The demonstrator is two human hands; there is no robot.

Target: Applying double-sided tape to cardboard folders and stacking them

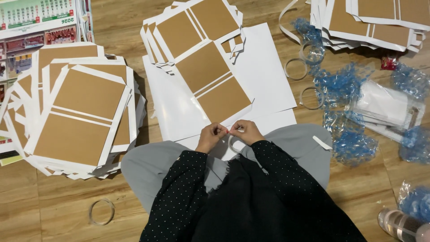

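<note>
Both hands meeting over the lap: left hand [211,136] and right hand [245,132] pinching a tape roll [234,144] at its loose end, fingertips touching. Just beyond, brown card [204,67] on white sheets [268,76]; stack [80,116] left, within reach.

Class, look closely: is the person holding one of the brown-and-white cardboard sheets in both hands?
No: both hands, left hand and right hand, pinch a small tape ring, not a sheet.

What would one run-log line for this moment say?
left hand: pinching tape roll | right hand: pinching tape end | card: flat ahead | floor
</note>
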